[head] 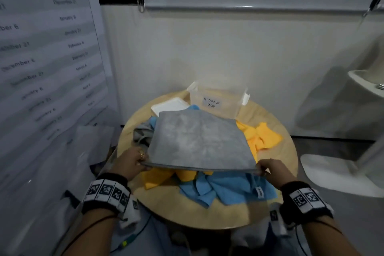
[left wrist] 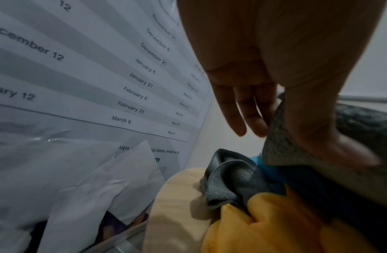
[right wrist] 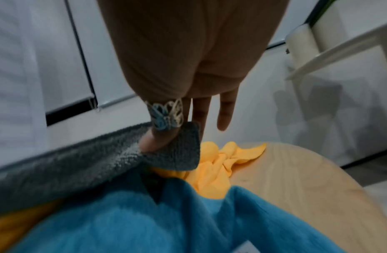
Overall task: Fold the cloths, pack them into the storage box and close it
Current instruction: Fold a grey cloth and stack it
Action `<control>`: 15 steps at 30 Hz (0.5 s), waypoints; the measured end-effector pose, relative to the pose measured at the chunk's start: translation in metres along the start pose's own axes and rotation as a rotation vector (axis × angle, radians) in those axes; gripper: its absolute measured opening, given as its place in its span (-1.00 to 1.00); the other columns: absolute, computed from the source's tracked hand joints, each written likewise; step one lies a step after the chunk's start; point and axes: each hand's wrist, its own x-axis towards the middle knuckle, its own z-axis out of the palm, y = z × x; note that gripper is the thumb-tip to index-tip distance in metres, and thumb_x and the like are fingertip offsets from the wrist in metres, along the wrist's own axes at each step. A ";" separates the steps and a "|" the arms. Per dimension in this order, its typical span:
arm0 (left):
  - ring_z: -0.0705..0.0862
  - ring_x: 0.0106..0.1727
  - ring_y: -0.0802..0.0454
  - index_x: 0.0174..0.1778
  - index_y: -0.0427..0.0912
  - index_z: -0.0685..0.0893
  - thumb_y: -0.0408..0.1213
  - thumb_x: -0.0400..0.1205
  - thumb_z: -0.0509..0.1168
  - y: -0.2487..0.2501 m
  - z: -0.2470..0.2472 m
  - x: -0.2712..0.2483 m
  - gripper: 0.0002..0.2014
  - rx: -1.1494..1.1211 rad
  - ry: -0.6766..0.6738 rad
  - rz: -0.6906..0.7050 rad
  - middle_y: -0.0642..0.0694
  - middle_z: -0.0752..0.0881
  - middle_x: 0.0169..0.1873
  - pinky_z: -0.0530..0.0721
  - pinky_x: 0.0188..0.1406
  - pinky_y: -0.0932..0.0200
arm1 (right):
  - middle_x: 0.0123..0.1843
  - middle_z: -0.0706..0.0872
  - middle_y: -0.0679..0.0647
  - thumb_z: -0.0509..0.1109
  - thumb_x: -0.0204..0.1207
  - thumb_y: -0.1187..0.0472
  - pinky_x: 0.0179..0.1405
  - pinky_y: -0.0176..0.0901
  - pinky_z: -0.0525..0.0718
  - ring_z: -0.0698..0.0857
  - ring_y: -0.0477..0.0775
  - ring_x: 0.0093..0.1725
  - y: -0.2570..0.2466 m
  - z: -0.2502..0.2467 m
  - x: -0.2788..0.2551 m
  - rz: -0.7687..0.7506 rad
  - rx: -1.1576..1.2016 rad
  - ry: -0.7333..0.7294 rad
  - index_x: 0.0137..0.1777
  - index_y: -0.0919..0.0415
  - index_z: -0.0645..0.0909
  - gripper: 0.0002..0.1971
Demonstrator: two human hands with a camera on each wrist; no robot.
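A grey cloth (head: 199,141) is stretched flat in the air above the round wooden table (head: 276,162). My left hand (head: 137,160) pinches its near left corner and my right hand (head: 264,169) pinches its near right corner. In the wrist views, the thumb of my left hand (left wrist: 307,137) and the ringed thumb of my right hand (right wrist: 160,142) press on the grey cloth (right wrist: 79,164). Crumpled blue cloths (head: 224,187), yellow cloths (head: 261,137) and a second grey cloth (head: 142,133) lie beneath. The clear storage box (head: 216,100) stands open at the back, its white lid (head: 169,106) beside it on the left.
A large printed poster (head: 41,48) with loose paper sheets (left wrist: 79,179) leans close on the left of the table. A white wall rises right behind the box. A white chair (head: 336,174) stands to the right on the floor.
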 end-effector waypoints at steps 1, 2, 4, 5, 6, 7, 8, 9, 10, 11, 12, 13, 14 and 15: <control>0.62 0.09 0.04 0.02 -0.23 0.77 -0.33 0.41 0.55 -0.001 -0.001 -0.001 -0.72 -0.059 -0.007 0.002 -0.01 0.67 -0.02 0.56 0.07 0.21 | -0.29 0.67 0.04 0.41 0.42 0.46 -0.20 -0.17 0.41 0.66 0.15 -0.09 0.002 -0.007 -0.001 -0.026 0.090 0.048 -0.41 -0.15 0.54 -0.58; 0.57 0.20 0.11 0.15 -0.21 0.73 -0.36 0.43 0.53 0.000 -0.005 -0.003 -0.64 -0.153 -0.018 0.004 0.02 0.65 0.10 0.51 0.17 0.26 | -0.30 0.68 -0.09 0.44 0.41 0.42 -0.20 -0.22 0.42 0.65 0.02 -0.12 0.003 -0.015 -0.004 -0.045 0.162 0.100 -0.47 -0.26 0.55 -0.51; 0.49 0.32 0.24 0.24 -0.18 0.67 -0.43 0.52 0.44 0.002 -0.012 -0.005 -0.65 -0.405 -0.055 0.010 0.11 0.63 0.19 0.44 0.32 0.29 | -0.11 0.70 -0.29 0.45 0.45 0.33 -0.05 -0.26 0.45 0.59 -0.21 -0.02 0.000 -0.030 -0.012 -0.125 0.276 0.185 -0.36 -0.36 0.61 -0.55; 0.55 0.26 0.32 0.18 -0.16 0.69 -0.42 0.56 0.40 0.003 -0.015 -0.006 -0.73 -0.519 -0.056 0.020 0.19 0.69 0.12 0.49 0.29 0.32 | 0.07 0.66 -0.36 0.45 0.48 0.32 0.09 -0.23 0.45 0.56 -0.25 0.11 -0.003 -0.034 -0.016 -0.157 0.346 0.188 -0.26 -0.30 0.63 -0.62; 0.63 0.12 0.37 0.07 -0.13 0.70 -0.37 0.58 0.37 0.005 -0.016 -0.008 -0.82 -0.632 -0.037 0.029 0.26 0.74 -0.03 0.56 0.19 0.37 | 0.19 0.63 -0.35 0.44 0.50 0.30 0.20 -0.24 0.44 0.52 -0.29 0.25 -0.007 -0.035 -0.019 -0.156 0.482 0.154 -0.17 -0.17 0.66 -0.74; 0.68 -0.03 0.37 -0.02 -0.13 0.68 -0.30 0.56 0.35 0.009 -0.016 -0.009 -0.89 -0.726 -0.003 0.024 0.22 0.77 -0.19 0.61 0.05 0.42 | 0.20 0.63 -0.37 0.44 0.49 0.20 0.24 -0.32 0.45 0.48 -0.38 0.31 -0.011 -0.034 -0.020 -0.159 0.609 0.098 -0.07 -0.02 0.67 -0.91; 0.70 -0.13 0.34 -0.07 -0.16 0.65 -0.27 0.55 0.31 0.014 -0.013 -0.010 -0.91 -0.811 0.056 0.014 0.13 0.76 -0.26 0.63 -0.06 0.42 | 0.10 0.69 -0.39 0.44 0.48 0.06 0.17 -0.43 0.50 0.51 -0.45 0.26 -0.011 -0.028 -0.019 -0.158 0.711 0.077 -0.02 0.14 0.65 -0.82; 0.70 -0.17 0.32 -0.08 -0.17 0.62 -0.31 0.60 0.29 0.017 -0.010 -0.009 -0.95 -0.859 0.120 -0.004 0.05 0.74 -0.25 0.63 -0.11 0.40 | -0.07 0.74 -0.32 0.42 0.47 -0.03 0.02 -0.47 0.54 0.60 -0.41 0.10 -0.013 -0.023 -0.018 -0.191 0.768 0.068 -0.08 0.15 0.64 -0.76; 0.70 -0.18 0.31 -0.06 -0.17 0.60 -0.37 0.66 0.25 0.020 -0.007 -0.010 -0.95 -0.871 0.169 -0.017 -0.05 0.71 -0.21 0.63 -0.12 0.37 | -0.22 0.70 -0.22 0.36 0.47 -0.02 -0.16 -0.43 0.53 0.62 -0.29 -0.11 -0.016 -0.018 -0.017 -0.173 0.771 0.068 -0.16 0.09 0.62 -0.82; 0.70 -0.17 0.29 -0.05 -0.15 0.59 -0.42 0.69 0.18 0.019 -0.004 -0.010 -0.88 -0.843 0.203 -0.023 -0.13 0.70 -0.17 0.65 -0.12 0.36 | -0.30 0.65 -0.13 0.30 0.48 0.06 -0.26 -0.39 0.49 0.58 -0.18 -0.25 -0.015 -0.011 -0.014 -0.170 0.774 0.079 -0.22 0.08 0.61 -0.86; 0.72 -0.15 0.22 -0.05 -0.14 0.60 -0.43 0.70 0.15 0.019 -0.003 -0.010 -0.85 -0.810 0.216 -0.037 -0.21 0.69 -0.15 0.67 -0.11 0.31 | -0.33 0.63 -0.07 0.27 0.52 0.14 -0.31 -0.37 0.47 0.56 -0.13 -0.30 -0.014 -0.007 -0.014 -0.155 0.763 0.076 -0.23 0.11 0.60 -0.86; 0.73 -0.11 0.08 -0.07 -0.16 0.61 -0.40 0.70 0.16 0.016 -0.002 -0.011 -0.86 -0.770 0.222 -0.077 -0.32 0.70 -0.15 0.69 -0.08 0.18 | -0.35 0.63 -0.06 0.27 0.58 0.23 -0.33 -0.38 0.47 0.56 -0.11 -0.31 -0.013 -0.006 -0.013 -0.136 0.756 0.072 -0.24 0.14 0.60 -0.83; 0.72 -0.09 -0.08 -0.07 -0.19 0.62 -0.35 0.69 0.19 0.012 -0.004 -0.013 -0.89 -0.725 0.221 -0.126 -0.40 0.70 -0.16 0.68 -0.06 0.03 | -0.36 0.64 -0.07 0.25 0.63 0.34 -0.35 -0.39 0.48 0.56 -0.12 -0.33 -0.010 -0.007 -0.014 -0.105 0.737 0.072 -0.24 0.19 0.60 -0.78; 0.71 -0.09 -0.17 -0.07 -0.21 0.63 -0.30 0.68 0.22 0.009 -0.007 -0.015 -0.90 -0.681 0.204 -0.166 -0.39 0.71 -0.17 0.67 -0.08 -0.01 | -0.37 0.65 -0.08 0.21 0.64 0.41 -0.37 -0.41 0.48 0.58 -0.14 -0.34 -0.005 -0.009 -0.015 -0.091 0.720 0.065 -0.23 0.22 0.61 -0.76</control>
